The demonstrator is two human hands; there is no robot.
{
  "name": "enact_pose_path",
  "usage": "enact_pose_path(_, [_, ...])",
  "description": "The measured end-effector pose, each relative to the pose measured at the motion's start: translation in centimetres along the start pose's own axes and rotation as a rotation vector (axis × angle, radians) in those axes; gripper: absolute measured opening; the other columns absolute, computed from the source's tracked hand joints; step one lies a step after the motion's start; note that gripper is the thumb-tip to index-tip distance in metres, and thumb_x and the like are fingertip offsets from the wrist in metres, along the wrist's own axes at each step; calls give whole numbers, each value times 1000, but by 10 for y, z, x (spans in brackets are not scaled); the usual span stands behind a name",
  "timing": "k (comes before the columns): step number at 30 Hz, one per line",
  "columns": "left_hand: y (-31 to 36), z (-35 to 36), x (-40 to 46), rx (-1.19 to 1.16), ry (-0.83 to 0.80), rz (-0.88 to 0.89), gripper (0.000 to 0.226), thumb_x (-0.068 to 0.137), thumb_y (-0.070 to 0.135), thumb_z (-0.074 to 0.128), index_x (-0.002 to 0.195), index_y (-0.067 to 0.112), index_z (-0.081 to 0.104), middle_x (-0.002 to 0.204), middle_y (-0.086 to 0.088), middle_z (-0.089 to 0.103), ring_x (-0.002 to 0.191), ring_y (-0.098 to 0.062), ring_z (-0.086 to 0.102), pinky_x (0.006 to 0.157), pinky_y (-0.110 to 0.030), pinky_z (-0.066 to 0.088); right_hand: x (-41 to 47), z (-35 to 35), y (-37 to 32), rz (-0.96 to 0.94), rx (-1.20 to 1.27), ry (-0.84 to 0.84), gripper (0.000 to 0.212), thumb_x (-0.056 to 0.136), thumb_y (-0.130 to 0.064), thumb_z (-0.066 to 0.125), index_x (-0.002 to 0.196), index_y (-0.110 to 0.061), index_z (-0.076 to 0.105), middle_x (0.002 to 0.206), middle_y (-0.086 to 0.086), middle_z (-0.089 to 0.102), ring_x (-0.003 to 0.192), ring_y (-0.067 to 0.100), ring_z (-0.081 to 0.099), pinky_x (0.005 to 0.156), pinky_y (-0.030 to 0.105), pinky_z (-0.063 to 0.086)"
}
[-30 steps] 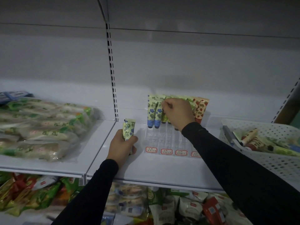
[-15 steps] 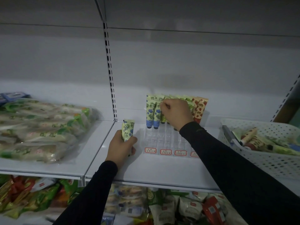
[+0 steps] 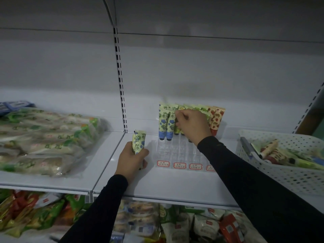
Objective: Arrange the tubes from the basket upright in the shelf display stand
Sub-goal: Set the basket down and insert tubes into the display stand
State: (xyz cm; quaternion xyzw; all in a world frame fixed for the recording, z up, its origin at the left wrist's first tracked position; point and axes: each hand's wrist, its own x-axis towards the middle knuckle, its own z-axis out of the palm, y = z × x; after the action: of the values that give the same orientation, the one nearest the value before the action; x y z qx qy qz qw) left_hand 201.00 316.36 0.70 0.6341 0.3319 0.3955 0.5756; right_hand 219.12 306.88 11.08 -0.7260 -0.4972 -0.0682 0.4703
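Observation:
A clear display stand (image 3: 177, 151) with red-bordered price labels sits on the white shelf (image 3: 157, 186). Several tubes stand upright along its back rows: blue-flowered ones (image 3: 165, 122) at the left, green ones in the middle, strawberry ones (image 3: 216, 120) at the right. My right hand (image 3: 192, 125) grips a green tube (image 3: 177, 128) among the standing ones, its fingers curled round it. My left hand (image 3: 130, 159) rests on the shelf left of the stand and holds a blue-flowered tube (image 3: 139, 141) upright. The white perforated basket (image 3: 284, 174) at the right holds several more tubes (image 3: 270, 148).
Plastic-wrapped packets (image 3: 43, 139) fill the shelf bay at the left, beyond the slotted upright (image 3: 121, 85). The shelf below is packed with snack bags (image 3: 175, 223). The stand's front rows hold no tubes.
Both hands stay almost where they were. My right hand has shifted very slightly at the green tube; the left keeps its tube upright.

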Motion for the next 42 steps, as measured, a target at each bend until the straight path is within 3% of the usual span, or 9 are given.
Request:
enact_pose_path(7, [8,-3,-2,15,5,14,22,82,15,68,91,12,48,68,-12,53,49,-22,55,46,-30,43,-21,-11,-6,-19,-59,49,46,99,-38,50,71,-6,67,66,9,66,64,24,62,67,34,50])
enact_pose_path(14, [44,15,-27,46,-211,34,14,89,4,61,92,10,49,65,-11,55,44,-20,52,40,-21,38,-49,-4,-20,243,317,-366,38,92,-48,59,105,-14,72,91,-2,73,77,10,71,68,24,58])
enact_pose_path(17, [49,21,-33,56,-333,22,14,89,3,61,95,6,50,60,-3,56,47,-24,52,41,-22,38,-54,0,-23,311,375,-440,41,90,-47,64,98,-7,71,94,1,73,77,12,71,63,20,53])
enact_pose_path(21, [47,19,-34,-24,-380,-26,25,86,15,70,101,3,53,64,-2,57,50,-25,51,48,-30,44,-56,-1,-20,472,615,-349,39,87,-28,73,100,8,66,85,8,70,71,15,66,62,22,54])
enact_pose_path(26, [41,14,-30,-28,-258,-62,28,93,29,66,99,4,54,69,-7,61,54,-26,55,55,-37,48,-52,-11,-16,507,766,-236,16,88,-21,71,90,-5,70,84,8,71,68,15,66,66,22,58])
enact_pose_path(29, [33,9,-21,-14,-94,-45,20,98,24,57,89,8,51,70,-11,57,51,-26,55,55,-38,49,-43,-19,-10,432,703,-100,21,89,-22,69,99,-3,73,88,12,73,74,17,67,73,25,59])
enact_pose_path(34, [18,1,-8,71,8,5,19,98,27,55,88,12,50,71,-9,58,52,-25,58,58,-41,51,-26,-25,-6,278,467,60,15,92,-29,66,86,-19,74,77,9,74,68,15,67,75,34,60])
enact_pose_path(38, [9,-2,-5,59,64,2,22,97,28,57,89,8,52,69,-9,59,50,-26,58,59,-42,52,-18,-23,-9,177,316,87,20,94,-30,64,99,-15,75,74,-3,73,71,12,71,79,35,60])
enact_pose_path(42, [2,-4,-3,51,64,10,24,95,29,58,85,8,52,66,-7,60,51,-27,59,57,-41,53,-14,-16,-15,124,278,65,22,93,-29,64,93,-10,76,77,4,74,73,16,72,80,39,59])
